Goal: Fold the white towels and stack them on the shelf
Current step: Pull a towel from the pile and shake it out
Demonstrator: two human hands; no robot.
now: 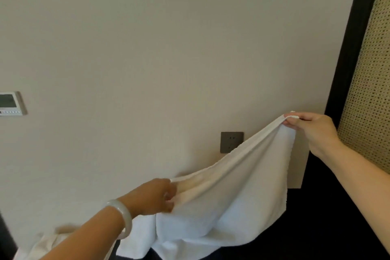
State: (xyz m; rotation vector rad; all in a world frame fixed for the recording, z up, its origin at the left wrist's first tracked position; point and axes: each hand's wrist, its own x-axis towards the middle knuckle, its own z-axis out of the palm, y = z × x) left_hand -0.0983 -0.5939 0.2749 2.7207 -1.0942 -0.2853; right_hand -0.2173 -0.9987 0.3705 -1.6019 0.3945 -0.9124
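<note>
White soft cloth towel (228,202) hangs in the air between our hands, near the beige wall. Our left hand (152,196) pinches one corner low, our right hand (312,131) pinches another high. It sags, so a loose pinch could drop it.

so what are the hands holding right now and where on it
Both hold one white towel by its upper edge: the right hand pinches the raised end, the left hand grips the lower end. The rest hangs slack between them.
</note>
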